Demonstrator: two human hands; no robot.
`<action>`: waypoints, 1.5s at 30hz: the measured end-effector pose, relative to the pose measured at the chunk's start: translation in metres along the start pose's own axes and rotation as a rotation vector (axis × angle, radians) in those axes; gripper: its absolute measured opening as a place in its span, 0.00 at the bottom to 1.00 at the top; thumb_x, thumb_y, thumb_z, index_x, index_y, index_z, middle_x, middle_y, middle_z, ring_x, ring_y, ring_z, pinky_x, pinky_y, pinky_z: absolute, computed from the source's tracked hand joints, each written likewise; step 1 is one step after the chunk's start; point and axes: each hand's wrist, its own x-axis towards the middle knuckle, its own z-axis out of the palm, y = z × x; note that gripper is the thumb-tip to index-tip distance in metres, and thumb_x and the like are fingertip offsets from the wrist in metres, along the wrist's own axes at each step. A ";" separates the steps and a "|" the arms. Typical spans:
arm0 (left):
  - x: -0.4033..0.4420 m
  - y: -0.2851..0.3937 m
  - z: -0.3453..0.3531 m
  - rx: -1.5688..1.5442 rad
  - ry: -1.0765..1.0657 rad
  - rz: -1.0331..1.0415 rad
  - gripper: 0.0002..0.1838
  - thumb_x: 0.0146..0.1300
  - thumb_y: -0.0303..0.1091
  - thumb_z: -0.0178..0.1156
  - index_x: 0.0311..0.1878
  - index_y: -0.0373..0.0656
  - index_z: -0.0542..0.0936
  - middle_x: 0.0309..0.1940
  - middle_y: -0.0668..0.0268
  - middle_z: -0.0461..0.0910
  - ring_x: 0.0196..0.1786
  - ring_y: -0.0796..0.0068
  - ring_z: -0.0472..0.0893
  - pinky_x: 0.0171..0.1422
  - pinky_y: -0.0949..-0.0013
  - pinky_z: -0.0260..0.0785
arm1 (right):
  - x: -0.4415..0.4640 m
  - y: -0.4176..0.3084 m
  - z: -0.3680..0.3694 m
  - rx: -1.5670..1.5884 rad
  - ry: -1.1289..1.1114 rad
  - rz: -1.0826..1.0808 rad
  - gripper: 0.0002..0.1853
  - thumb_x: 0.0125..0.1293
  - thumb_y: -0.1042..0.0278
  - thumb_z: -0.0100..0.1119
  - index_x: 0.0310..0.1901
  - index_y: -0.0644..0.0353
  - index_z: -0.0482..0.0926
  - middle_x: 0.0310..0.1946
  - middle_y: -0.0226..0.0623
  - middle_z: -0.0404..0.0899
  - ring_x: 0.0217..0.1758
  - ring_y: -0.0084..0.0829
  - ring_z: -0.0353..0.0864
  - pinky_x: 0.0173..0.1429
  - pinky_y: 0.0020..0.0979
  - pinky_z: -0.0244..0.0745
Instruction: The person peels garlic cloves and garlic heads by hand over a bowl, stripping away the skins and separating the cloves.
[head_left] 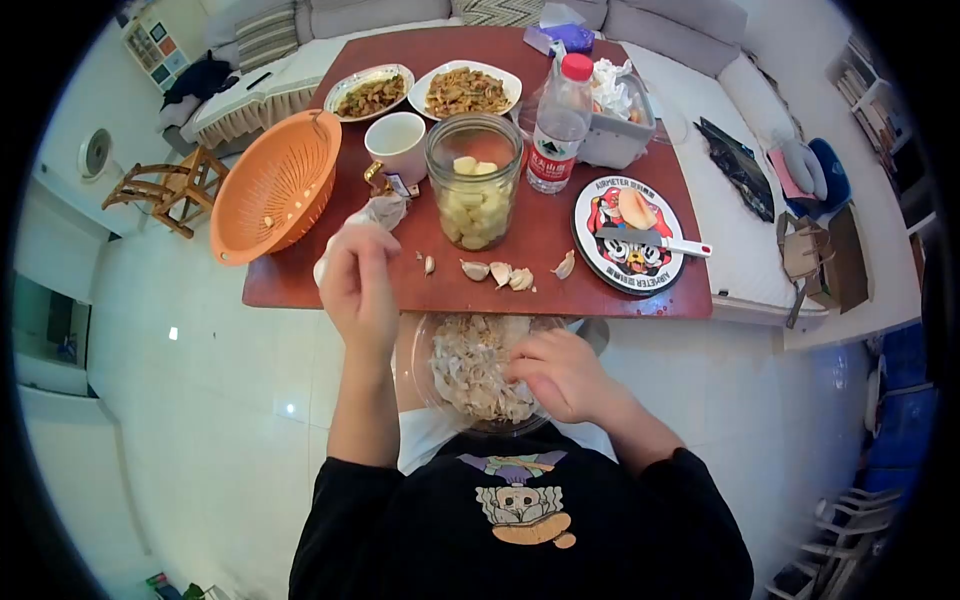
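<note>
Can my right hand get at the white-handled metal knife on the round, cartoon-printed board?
Probably yes. Your right hand is at the clear round bowl; nothing seems to block its way to the knife, whose white handle overhangs the board.

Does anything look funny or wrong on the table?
Yes, the orange colander seems to stick out past the table's left edge, so it might tip. The knife's handle also pokes past the round board.
</note>
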 end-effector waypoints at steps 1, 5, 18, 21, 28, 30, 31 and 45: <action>-0.016 -0.002 -0.004 0.002 -0.065 -0.009 0.05 0.66 0.21 0.51 0.33 0.36 0.74 0.34 0.66 0.75 0.35 0.79 0.72 0.41 0.77 0.64 | 0.006 -0.007 -0.009 -0.047 -0.079 0.005 0.11 0.60 0.55 0.58 0.31 0.53 0.79 0.24 0.32 0.75 0.35 0.37 0.76 0.40 0.35 0.66; -0.057 -0.004 -0.001 0.155 -0.250 -0.150 0.05 0.56 0.18 0.60 0.31 0.37 0.74 0.31 0.66 0.74 0.36 0.77 0.73 0.41 0.75 0.65 | 0.036 -0.049 -0.054 -0.159 -0.299 -0.108 0.14 0.58 0.55 0.61 0.24 0.55 0.77 0.21 0.29 0.73 0.29 0.32 0.76 0.34 0.33 0.68; -0.050 -0.038 0.032 0.731 -0.432 0.134 0.15 0.50 0.33 0.68 0.42 0.43 0.80 0.44 0.63 0.77 0.49 0.56 0.73 0.54 0.58 0.66 | 0.095 -0.147 -0.122 -0.570 -0.429 -0.307 0.09 0.56 0.60 0.63 0.27 0.55 0.77 0.23 0.25 0.72 0.24 0.23 0.71 0.26 0.27 0.62; -0.054 -0.051 0.051 0.851 -0.421 0.158 0.15 0.49 0.39 0.69 0.39 0.43 0.82 0.44 0.63 0.77 0.50 0.57 0.73 0.53 0.57 0.65 | 0.094 -0.145 -0.116 -0.563 -0.439 -0.345 0.08 0.57 0.62 0.63 0.27 0.56 0.76 0.23 0.27 0.72 0.24 0.24 0.72 0.28 0.27 0.63; -0.064 -0.059 0.065 0.903 -0.414 0.130 0.14 0.47 0.39 0.70 0.37 0.47 0.82 0.43 0.66 0.78 0.51 0.58 0.72 0.54 0.56 0.63 | 0.089 -0.122 -0.100 -0.482 -0.411 -0.374 0.08 0.57 0.65 0.63 0.29 0.58 0.76 0.24 0.30 0.74 0.25 0.25 0.74 0.30 0.27 0.67; -0.065 -0.061 0.066 0.874 -0.386 0.131 0.13 0.46 0.35 0.70 0.37 0.50 0.81 0.43 0.70 0.78 0.51 0.60 0.72 0.55 0.56 0.61 | 0.086 -0.106 -0.092 -0.432 -0.367 -0.344 0.07 0.58 0.66 0.63 0.30 0.59 0.76 0.24 0.30 0.74 0.25 0.26 0.75 0.31 0.27 0.68; -0.067 -0.062 0.069 0.827 -0.391 0.127 0.12 0.46 0.35 0.70 0.36 0.50 0.80 0.43 0.71 0.79 0.51 0.61 0.72 0.56 0.56 0.60 | 0.084 -0.096 -0.086 -0.403 -0.334 -0.323 0.07 0.58 0.67 0.63 0.30 0.59 0.76 0.24 0.31 0.74 0.25 0.26 0.75 0.32 0.27 0.69; -0.088 -0.009 0.032 0.367 -0.473 0.033 0.13 0.48 0.22 0.67 0.38 0.40 0.76 0.39 0.62 0.81 0.36 0.61 0.82 0.35 0.65 0.74 | 0.008 0.017 0.038 0.692 0.316 0.587 0.13 0.61 0.69 0.65 0.38 0.60 0.69 0.28 0.27 0.74 0.31 0.15 0.74 0.34 0.19 0.69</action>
